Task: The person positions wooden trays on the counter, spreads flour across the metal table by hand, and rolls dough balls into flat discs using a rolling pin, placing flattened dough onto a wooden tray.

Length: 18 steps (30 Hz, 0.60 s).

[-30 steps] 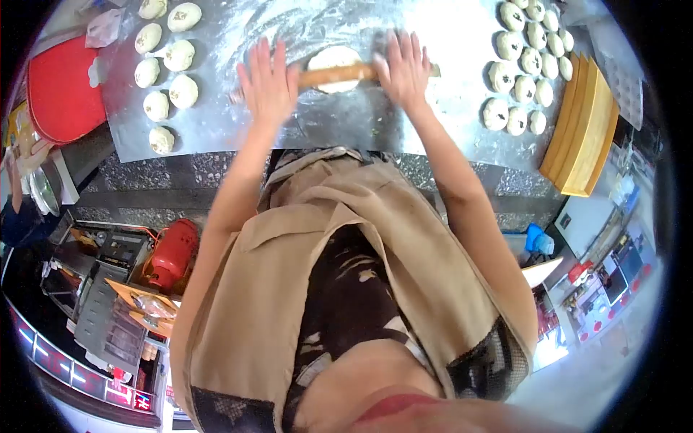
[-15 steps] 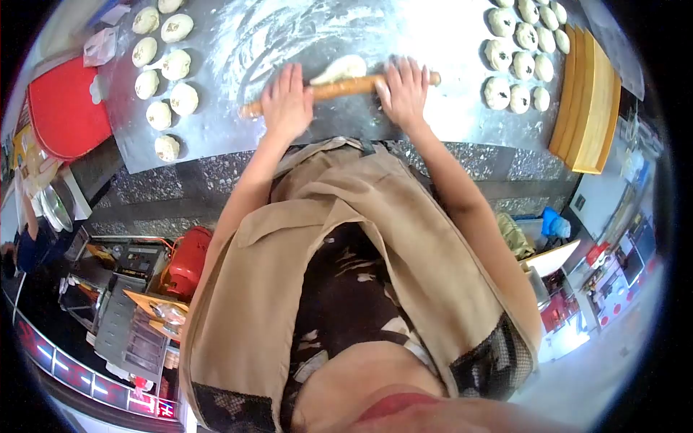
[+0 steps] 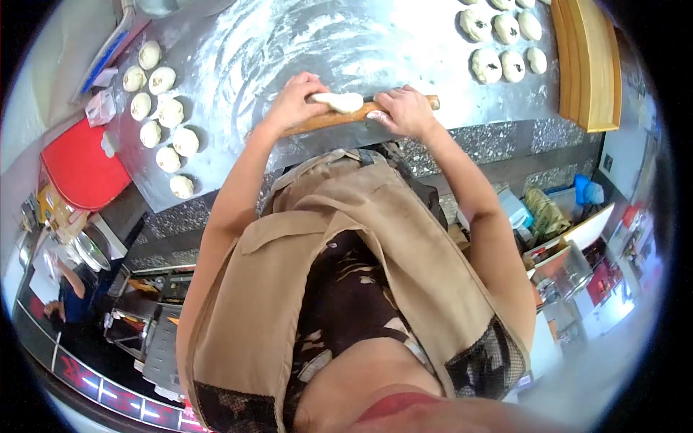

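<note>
A small, flattened piece of dough [image 3: 345, 102] lies against the far side of a wooden rolling pin [image 3: 328, 120], on the floured metal work surface [image 3: 317, 43]. My left hand [image 3: 294, 105] is closed at the dough's left end, with the thumb and fingers pinching it; its palm side hangs over the pin's left part. Over the pin's right part, my right hand [image 3: 406, 112] has its fingers curled round the wood. Flour whitens the right thumb. Rounds of dough [image 3: 170, 112] sit in a loose group on the left.
Filled dough rounds [image 3: 486, 66] with dark specks stand in rows on the right. Beside them are stacked wooden trays [image 3: 588, 65]. A red chair seat [image 3: 85, 164] is at the left, past the table edge. Farther off at the lower left, another person's arm [image 3: 71, 278] shows.
My left hand has come off the pin's left part and taken the dough's end. My right hand has curled in and shifted slightly down. The whole view has tilted and turned.
</note>
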### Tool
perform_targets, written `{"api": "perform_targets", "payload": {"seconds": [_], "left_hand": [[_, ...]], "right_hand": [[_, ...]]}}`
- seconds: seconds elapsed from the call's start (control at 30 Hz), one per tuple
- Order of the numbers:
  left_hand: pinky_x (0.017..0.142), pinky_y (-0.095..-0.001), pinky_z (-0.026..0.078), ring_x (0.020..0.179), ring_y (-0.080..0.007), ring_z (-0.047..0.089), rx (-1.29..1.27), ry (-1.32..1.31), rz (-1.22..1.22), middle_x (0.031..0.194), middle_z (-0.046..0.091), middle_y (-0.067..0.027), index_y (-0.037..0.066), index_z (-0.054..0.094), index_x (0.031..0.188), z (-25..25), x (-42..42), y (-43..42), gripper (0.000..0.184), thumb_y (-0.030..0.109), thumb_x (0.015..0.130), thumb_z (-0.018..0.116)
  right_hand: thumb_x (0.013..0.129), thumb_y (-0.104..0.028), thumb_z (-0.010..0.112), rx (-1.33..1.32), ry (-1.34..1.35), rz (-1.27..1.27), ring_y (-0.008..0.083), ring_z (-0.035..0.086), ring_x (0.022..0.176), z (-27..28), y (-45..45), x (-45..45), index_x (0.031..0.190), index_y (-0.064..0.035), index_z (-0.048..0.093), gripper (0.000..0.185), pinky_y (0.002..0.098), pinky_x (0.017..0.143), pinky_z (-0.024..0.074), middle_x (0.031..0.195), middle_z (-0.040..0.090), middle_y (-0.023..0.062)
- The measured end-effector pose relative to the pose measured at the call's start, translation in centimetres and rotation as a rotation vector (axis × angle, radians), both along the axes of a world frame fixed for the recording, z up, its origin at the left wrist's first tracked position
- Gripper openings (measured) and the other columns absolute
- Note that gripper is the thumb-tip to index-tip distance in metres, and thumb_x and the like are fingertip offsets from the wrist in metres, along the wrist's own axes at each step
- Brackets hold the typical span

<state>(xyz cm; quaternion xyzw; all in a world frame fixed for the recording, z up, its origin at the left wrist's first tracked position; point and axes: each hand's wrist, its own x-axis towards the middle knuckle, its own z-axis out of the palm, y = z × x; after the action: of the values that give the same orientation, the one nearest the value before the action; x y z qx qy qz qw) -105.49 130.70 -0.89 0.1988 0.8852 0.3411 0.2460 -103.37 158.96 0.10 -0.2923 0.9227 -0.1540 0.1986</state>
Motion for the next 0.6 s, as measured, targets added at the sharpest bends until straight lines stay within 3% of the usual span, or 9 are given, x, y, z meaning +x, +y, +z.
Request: {"api": "perform_targets", "payload": {"seconds": [0.1,0.13,0.2,0.3,0.33,0.4,0.43,0.53,0.6], "left_hand": [[0.068,-0.0305,0.050,0.071,-0.0169,0.064,0.196,-0.411,0.550,0.084,0.069,-0.0057,0.006,0.071,0.101,0.9,-2.5,1.3,0.033,0.034,0.084,0.070],[0.064,-0.0317,0.050,0.067,-0.0203,0.065,0.137,-0.208,0.536,0.081,0.070,-0.0044,0.005,0.072,0.092,1.9,-3.8,1.8,0.031,0.034,0.082,0.073],[0.066,-0.0322,0.051,0.075,-0.0217,0.067,0.046,0.526,0.337,0.090,0.071,-0.0019,0.008,0.071,0.094,2.6,-6.5,2.5,0.031,0.033,0.077,0.076],[0.083,-0.0394,0.050,0.099,-0.0243,0.064,-0.203,0.860,0.141,0.111,0.067,-0.0016,0.012,0.067,0.103,1.4,-10.2,2.5,0.039,0.031,0.071,0.079],[0.083,-0.0394,0.050,0.099,-0.0243,0.064,-0.206,0.865,0.142,0.111,0.067,-0.0016,0.012,0.067,0.103,0.7,-11.1,2.3,0.039,0.031,0.071,0.079],[0.101,-0.0510,0.037,0.124,-0.0266,0.048,-0.291,0.748,-0.213,0.132,0.054,-0.0049,0.016,0.059,0.119,-0.4,-12.1,2.1,0.055,0.032,0.070,0.078],[0.109,-0.0581,0.023,0.135,-0.0305,0.035,-0.248,0.634,-0.141,0.143,0.043,-0.0095,0.016,0.051,0.131,-0.9,-11.6,2.4,0.061,0.040,0.078,0.071],[0.112,-0.0548,0.020,0.137,-0.0308,0.031,-0.122,0.680,0.203,0.148,0.037,-0.0105,0.017,0.043,0.140,-3.2,-12.4,4.8,0.065,0.047,0.086,0.061],[0.114,-0.0519,0.020,0.138,-0.0301,0.030,-0.191,0.610,0.130,0.151,0.032,-0.0084,0.017,0.039,0.143,-4.2,-12.1,6.2,0.065,0.050,0.089,0.054]], "right_hand": [[0.081,-0.051,0.062,-0.032,0.113,-0.017,0.0308,0.062,0.074,-0.5,1.9,-0.8,0.088,-0.0075,0.060,0.044,0.0397,0.074,0.0462,0.078,0.063,0.0093],[0.080,-0.054,0.062,-0.083,0.203,-0.014,0.0302,0.062,0.074,-0.9,2.6,-0.8,0.086,-0.0077,0.060,0.046,0.0391,0.073,0.0458,0.077,0.063,0.0084],[0.076,-0.057,0.064,-0.128,0.315,-0.031,0.0277,0.062,0.074,-2.1,3.2,-0.2,0.087,-0.0083,0.060,0.050,0.0381,0.071,0.0444,0.077,0.060,0.0073],[0.076,-0.060,0.062,-0.101,0.512,-0.135,0.0226,0.055,0.072,-2.9,2.8,1.1,0.087,-0.0101,0.060,0.051,0.0365,0.070,0.0408,0.078,0.054,0.0045],[0.076,-0.060,0.062,-0.103,0.517,-0.134,0.0226,0.055,0.072,-3.2,2.5,1.2,0.087,-0.0101,0.060,0.051,0.0365,0.070,0.0408,0.078,0.054,0.0045],[0.075,-0.059,0.063,-0.113,0.637,-0.249,0.0225,0.054,0.072,-3.9,2.0,1.3,0.086,-0.0108,0.059,0.049,0.0363,0.069,0.0402,0.078,0.053,0.0041],[0.075,-0.057,0.064,-0.067,0.591,-0.269,0.0223,0.055,0.078,-4.1,1.9,1.5,0.091,-0.0119,0.061,0.048,0.0370,0.071,0.0409,0.083,0.055,0.0034],[0.074,-0.056,0.065,-0.053,0.627,-0.262,0.0218,0.057,0.086,-4.1,1.5,1.3,0.103,-0.0131,0.061,0.052,0.0378,0.075,0.0413,0.094,0.058,0.0031],[0.076,-0.049,0.067,-0.021,0.566,-0.228,0.0212,0.057,0.095,-3.6,0.8,1.4,0.114,-0.0145,0.059,0.052,0.0390,0.083,0.0417,0.105,0.059,0.0028]]}}
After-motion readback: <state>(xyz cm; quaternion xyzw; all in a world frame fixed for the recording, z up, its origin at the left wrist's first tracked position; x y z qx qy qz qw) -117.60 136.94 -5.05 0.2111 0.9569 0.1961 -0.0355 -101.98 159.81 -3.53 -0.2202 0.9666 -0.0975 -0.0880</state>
